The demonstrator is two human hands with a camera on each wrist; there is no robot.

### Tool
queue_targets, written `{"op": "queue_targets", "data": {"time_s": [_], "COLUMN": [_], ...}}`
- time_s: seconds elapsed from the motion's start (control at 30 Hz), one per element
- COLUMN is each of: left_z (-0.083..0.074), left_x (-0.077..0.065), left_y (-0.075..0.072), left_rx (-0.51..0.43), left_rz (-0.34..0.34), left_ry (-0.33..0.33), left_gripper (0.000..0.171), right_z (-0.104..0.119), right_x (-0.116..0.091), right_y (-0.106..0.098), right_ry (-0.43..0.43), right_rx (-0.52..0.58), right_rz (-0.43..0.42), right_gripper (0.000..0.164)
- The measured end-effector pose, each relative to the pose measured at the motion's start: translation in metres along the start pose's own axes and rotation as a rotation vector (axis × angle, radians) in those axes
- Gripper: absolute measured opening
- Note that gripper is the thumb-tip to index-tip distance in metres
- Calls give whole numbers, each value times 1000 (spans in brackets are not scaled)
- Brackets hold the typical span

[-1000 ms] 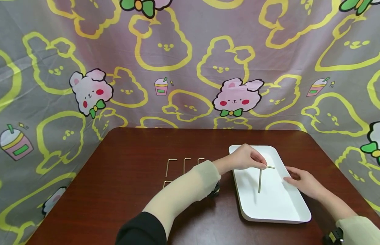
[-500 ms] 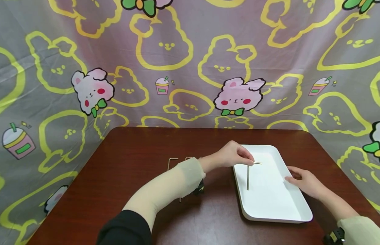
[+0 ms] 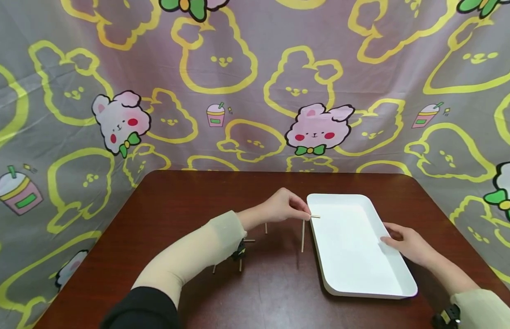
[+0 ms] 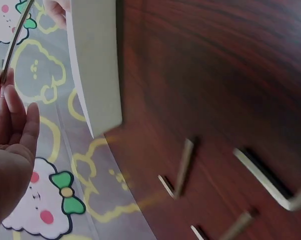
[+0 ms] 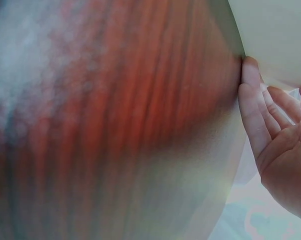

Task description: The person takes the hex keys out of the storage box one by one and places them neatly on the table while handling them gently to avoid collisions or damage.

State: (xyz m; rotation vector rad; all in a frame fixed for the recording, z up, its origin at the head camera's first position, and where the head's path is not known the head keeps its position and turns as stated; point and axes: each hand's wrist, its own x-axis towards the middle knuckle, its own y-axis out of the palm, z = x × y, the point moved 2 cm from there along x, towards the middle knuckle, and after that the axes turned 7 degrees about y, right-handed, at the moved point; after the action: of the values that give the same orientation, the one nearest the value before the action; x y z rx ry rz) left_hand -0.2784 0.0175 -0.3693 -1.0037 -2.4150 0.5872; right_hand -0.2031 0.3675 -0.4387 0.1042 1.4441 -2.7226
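Note:
My left hand (image 3: pixel 281 206) pinches an L-shaped hex key (image 3: pixel 302 237) by its bend, just left of the white tray (image 3: pixel 359 256). The key's long arm hangs down over the table, while its short arm points right across the tray's left rim. In the left wrist view the hex key (image 4: pixel 15 42) rises from the fingertips of that hand (image 4: pixel 13 125). At the tray's right side, my right hand (image 3: pixel 408 244) holds the edge, thumb over the rim and fingers against the outer wall. The right wrist view shows these fingers (image 5: pixel 255 115) along the tray's wall (image 5: pixel 275 40).
More hex keys lie on the brown table (image 3: pixel 271 292), partly hidden under my left forearm; the left wrist view shows one hex key (image 4: pixel 184 167) beside another larger-looking hex key (image 4: pixel 265 177). A patterned cloth (image 3: pixel 246 68) hangs behind the table.
My left hand has moved left with the hex key, from above the middle of the tray to beyond its left rim. The right hand and the tray stay in place.

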Motion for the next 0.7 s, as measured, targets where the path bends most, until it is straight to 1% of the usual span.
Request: {"op": "queue_targets", "data": {"time_s": [0.17, 0.33, 0.5, 0.6, 0.7], "left_z": [11, 24, 37, 43, 46], "left_x": [-19, -40, -59, -67, -72], "left_y": [-13, -22, -24, -24, -23], "left_rx": [41, 69, 76, 75, 82], "left_rz": [-14, -20, -32, -47, -48], "left_ry": [-28, -73, -106, -117, -133], "left_gripper": [4, 3, 4, 5, 5], "right_z": [1, 1, 2, 2, 1], "right_x": [0, -1, 0, 1, 0], "right_y": [-1, -2, -3, -3, -1], "right_ry": [8, 14, 7, 13, 19], "right_rx": [9, 12, 2, 4, 7], "right_rz": [16, 26, 23, 26, 31], "right_gripper": [63, 64, 62, 62, 63]}}
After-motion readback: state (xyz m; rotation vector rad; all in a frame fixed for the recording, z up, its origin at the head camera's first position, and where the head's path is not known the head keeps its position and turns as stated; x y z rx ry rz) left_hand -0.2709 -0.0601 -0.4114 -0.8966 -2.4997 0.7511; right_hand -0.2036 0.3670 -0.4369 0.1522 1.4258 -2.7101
